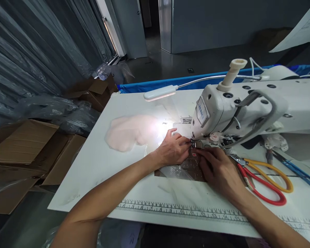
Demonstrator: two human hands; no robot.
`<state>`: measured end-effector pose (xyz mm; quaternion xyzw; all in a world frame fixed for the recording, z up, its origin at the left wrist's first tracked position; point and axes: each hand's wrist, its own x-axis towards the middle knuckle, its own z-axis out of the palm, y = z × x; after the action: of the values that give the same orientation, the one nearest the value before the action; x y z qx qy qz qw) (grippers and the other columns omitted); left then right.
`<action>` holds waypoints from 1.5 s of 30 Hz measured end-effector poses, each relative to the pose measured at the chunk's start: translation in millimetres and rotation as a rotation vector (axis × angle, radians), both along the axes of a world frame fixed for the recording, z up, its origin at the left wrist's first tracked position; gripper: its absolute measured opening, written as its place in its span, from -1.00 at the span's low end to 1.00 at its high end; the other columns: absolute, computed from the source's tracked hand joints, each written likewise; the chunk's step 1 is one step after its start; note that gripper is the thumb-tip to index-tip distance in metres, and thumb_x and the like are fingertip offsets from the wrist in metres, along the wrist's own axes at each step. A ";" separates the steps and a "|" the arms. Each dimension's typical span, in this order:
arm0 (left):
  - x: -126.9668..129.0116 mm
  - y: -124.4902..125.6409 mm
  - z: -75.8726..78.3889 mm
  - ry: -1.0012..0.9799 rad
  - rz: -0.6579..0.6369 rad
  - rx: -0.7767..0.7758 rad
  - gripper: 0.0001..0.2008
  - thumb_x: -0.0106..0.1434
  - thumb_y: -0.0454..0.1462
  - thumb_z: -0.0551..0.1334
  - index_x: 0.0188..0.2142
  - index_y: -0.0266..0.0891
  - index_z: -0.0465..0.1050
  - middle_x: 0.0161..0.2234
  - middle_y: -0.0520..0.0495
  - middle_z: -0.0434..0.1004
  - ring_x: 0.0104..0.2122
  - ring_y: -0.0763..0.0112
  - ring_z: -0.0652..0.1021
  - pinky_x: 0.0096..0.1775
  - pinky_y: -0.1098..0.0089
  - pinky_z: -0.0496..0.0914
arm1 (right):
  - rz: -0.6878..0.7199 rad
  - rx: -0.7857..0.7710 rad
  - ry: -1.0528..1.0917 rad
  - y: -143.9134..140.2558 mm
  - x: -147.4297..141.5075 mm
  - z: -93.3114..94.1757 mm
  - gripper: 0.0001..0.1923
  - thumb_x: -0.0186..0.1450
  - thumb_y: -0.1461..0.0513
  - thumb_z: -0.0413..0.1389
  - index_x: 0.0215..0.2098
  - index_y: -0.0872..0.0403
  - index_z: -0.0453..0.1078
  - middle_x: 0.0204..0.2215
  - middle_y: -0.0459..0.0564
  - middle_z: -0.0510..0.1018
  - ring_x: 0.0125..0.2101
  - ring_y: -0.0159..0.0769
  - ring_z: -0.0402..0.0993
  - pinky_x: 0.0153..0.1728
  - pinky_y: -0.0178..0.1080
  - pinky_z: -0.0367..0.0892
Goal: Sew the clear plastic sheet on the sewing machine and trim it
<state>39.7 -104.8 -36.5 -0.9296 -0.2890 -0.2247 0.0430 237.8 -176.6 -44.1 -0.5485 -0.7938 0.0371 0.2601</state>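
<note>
Cardboard boxes (pixel 28 148) sit stacked off the left edge of the white table (pixel 93 165), with crinkly plastic bags behind them. Further in there's a pale pink fabric pile (pixel 129 132) lit by the little gooseneck lamp (pixel 160 93).

Then the left hand (pixel 173 150), fingers curled together, pinching the edge of a dark fabric piece (pixel 191 167) right at the presser foot (pixel 193 144) of the sewing machine (pixel 248 106). There's shiny clear plastic on the piece's near side too.

Right hand (pixel 219 172) lies flat on top of that piece, fingers pressing it down just in front of the needle.

Looks thin, floppy and light, and I'd guess slippery with that plastic, so hold it at the edges close to the foot.

Far right: scissors with red and yellow handles (pixel 266 179).
</note>
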 end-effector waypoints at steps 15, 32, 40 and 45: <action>0.2 -0.5 1.1 -0.026 -0.043 0.015 -0.81 0.26 -0.28 0.12 -0.31 -0.18 0.53 -0.18 0.00 0.57 -0.32 0.42 0.49 0.17 -0.06 0.13 | -0.244 -0.162 0.337 5.1 10.7 4.3 -0.76 0.23 0.19 -0.02 -0.29 0.06 0.47 -0.38 -0.03 0.55 -0.35 -0.23 0.48 -0.28 -0.19 0.35; -3.5 3.0 14.0 0.097 0.001 -0.035 -0.74 0.33 -0.28 0.02 -0.17 -0.19 0.49 -0.19 -0.07 0.52 -0.25 0.33 0.47 0.16 -0.05 0.11 | -0.237 -0.143 0.382 0.0 10.9 7.3 -0.79 0.24 0.21 0.00 -0.31 0.04 0.47 -0.36 0.00 0.53 -0.31 -0.20 0.46 -0.26 -0.17 0.35; -3.7 13.7 25.4 0.310 0.347 -0.036 -0.71 0.38 -0.22 -0.04 -0.12 -0.32 0.36 -0.11 -0.27 0.43 -0.29 0.19 0.42 -0.27 0.18 0.27 | -0.186 -0.178 0.427 -1.8 11.1 12.8 -0.80 0.23 0.20 0.00 -0.30 0.03 0.46 -0.37 -0.01 0.52 -0.33 -0.22 0.45 -0.28 -0.18 0.36; -2.9 29.7 28.8 0.338 0.253 -0.054 -0.77 0.39 -0.24 0.00 -0.05 -0.26 0.30 0.16 -0.25 0.23 -0.09 0.18 0.42 -0.20 0.25 0.29 | 0.007 -0.273 0.412 0.3 14.5 12.7 -0.77 0.28 0.20 -0.01 -0.22 0.01 0.47 -0.30 -0.04 0.56 -0.28 -0.22 0.49 -0.22 -0.16 0.38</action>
<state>36.8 -75.1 -7.7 -0.9111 -0.3981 -0.0506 0.0936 252.3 -176.2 -31.4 -0.5566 -0.7135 0.2560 0.3400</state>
